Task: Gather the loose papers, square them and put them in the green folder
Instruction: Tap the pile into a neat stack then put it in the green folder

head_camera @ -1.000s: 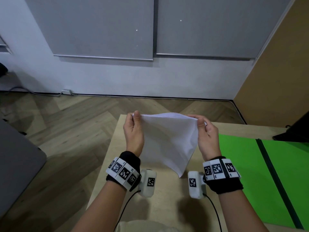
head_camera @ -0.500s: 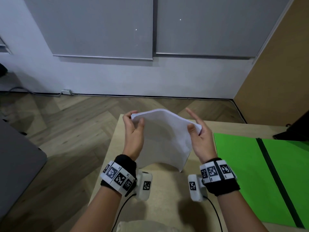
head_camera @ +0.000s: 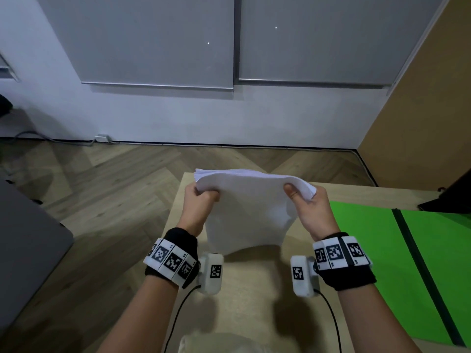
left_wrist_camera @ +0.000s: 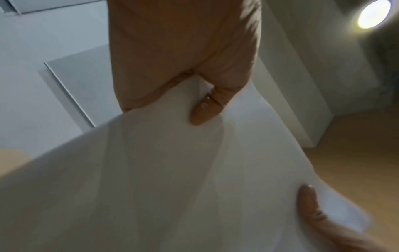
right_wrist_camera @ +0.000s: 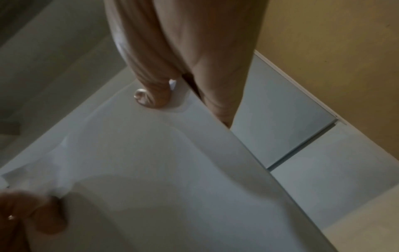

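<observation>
A stack of white papers (head_camera: 248,205) hangs in the air over the wooden table (head_camera: 252,296), its top edge curved over. My left hand (head_camera: 201,197) pinches its upper left corner, thumb in front. At the upper right corner my right hand (head_camera: 303,197) grips it the same way. The wrist views show the papers (left_wrist_camera: 172,170) (right_wrist_camera: 162,170) from close up, with each thumb pressed on the sheet. The green folder (head_camera: 382,263) lies open flat on the table to the right, a dark spine strip down its middle.
The table's left edge drops to a herringbone wood floor (head_camera: 102,200). A grey surface (head_camera: 25,238) stands at the far left. A dark object (head_camera: 448,197) sits at the table's back right. Brown wall panel (head_camera: 420,110) on the right.
The papers have swung from a corner hanging down to a level top edge, and have spread wider. Both hands now pinch the top corners; half a second ago their fingers were looser.
</observation>
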`<state>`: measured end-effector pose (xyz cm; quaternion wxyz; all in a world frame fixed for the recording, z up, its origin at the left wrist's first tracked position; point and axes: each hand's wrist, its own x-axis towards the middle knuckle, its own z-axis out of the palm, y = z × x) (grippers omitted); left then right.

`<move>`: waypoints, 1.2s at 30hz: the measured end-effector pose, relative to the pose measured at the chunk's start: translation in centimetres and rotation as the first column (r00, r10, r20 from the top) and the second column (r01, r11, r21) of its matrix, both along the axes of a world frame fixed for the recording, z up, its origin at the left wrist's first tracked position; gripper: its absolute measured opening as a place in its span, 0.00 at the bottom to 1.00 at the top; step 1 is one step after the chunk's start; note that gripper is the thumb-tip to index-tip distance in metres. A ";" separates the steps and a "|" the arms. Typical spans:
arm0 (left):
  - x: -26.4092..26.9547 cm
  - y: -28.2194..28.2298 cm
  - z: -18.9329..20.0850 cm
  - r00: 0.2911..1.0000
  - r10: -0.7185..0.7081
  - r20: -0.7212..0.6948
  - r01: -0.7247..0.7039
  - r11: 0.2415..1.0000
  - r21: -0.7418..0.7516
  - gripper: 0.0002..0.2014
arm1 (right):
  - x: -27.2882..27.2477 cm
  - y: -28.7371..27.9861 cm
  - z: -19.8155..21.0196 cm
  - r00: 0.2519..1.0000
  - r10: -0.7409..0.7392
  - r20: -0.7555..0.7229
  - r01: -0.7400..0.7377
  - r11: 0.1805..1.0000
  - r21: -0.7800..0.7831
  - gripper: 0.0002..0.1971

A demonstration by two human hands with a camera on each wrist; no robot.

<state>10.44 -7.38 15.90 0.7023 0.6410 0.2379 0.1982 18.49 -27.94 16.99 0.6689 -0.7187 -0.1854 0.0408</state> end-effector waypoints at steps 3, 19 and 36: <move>-0.3 -0.3 -0.2 0.999 0.024 0.025 -0.023 0.999 -0.039 0.12 | -0.2 -0.2 -0.3 1.000 -0.001 0.010 0.001 1.000 -0.018 0.07; -1.6 2.5 -4.1 0.862 -0.451 -0.231 0.477 0.877 0.065 0.06 | 2.9 -0.3 1.9 0.982 -0.043 -0.185 0.040 0.999 -0.016 0.02; 5.6 -15.2 -9.9 0.884 -0.386 -0.265 0.261 0.877 -0.404 0.09 | 2.8 -17.8 -11.7 0.782 -0.223 -0.581 0.098 0.966 -0.239 0.40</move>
